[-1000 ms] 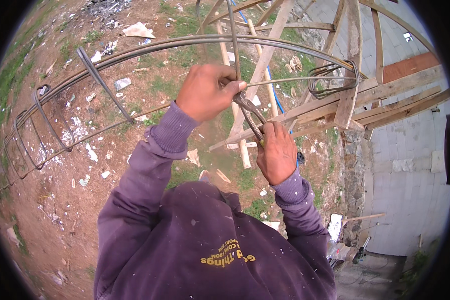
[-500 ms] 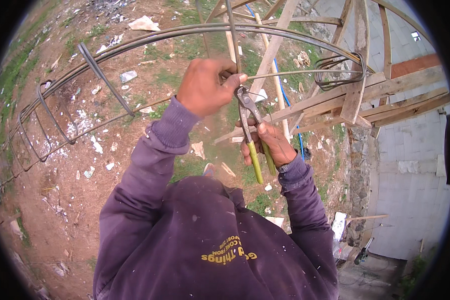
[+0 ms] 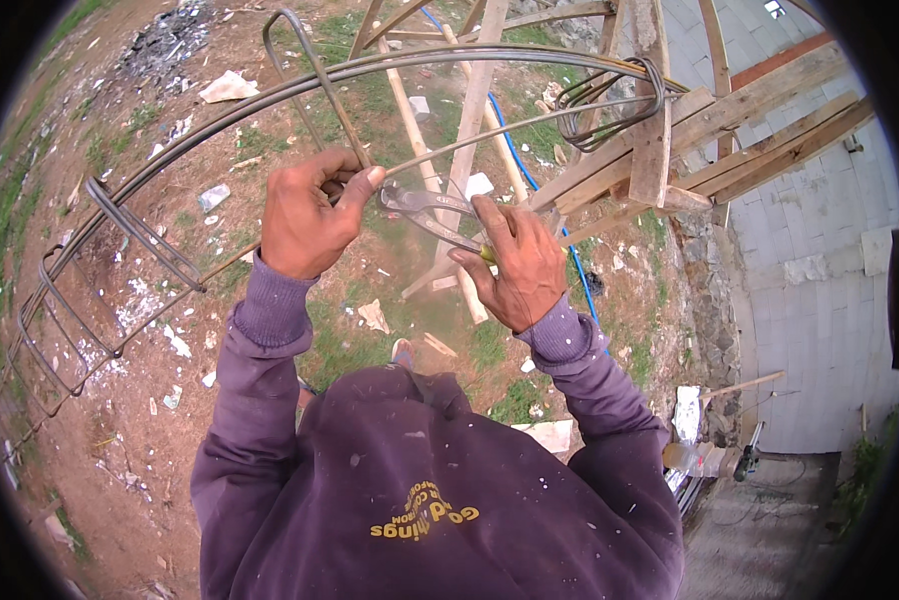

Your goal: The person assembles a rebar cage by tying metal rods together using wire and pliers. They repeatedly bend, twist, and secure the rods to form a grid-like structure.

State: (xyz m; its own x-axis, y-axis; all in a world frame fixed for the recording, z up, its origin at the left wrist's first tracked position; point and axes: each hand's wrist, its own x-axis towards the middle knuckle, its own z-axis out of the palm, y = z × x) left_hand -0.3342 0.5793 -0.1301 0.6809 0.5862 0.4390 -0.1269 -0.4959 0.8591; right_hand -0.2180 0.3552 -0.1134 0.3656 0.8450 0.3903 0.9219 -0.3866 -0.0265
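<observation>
Loop: pinched at rod by left hand.
Pliers: gripped by right hand, tip near rod.
Spaced loops: bars' left side, seemingly placed.
Bunched loops: bars' right end, seemingly unplaced.

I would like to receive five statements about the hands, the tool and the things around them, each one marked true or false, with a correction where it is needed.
1. The right hand holds the pliers. True.
2. The left hand hangs free, away from any metal. False: the left hand holds the metal rod.
3. The pliers have red handles. False: the part of the handle that shows is yellow-green.
4. Both sleeves are purple. True.
5. The bundle of rings is left of both hands. False: it is at the upper right, beside wooden boards.
</observation>
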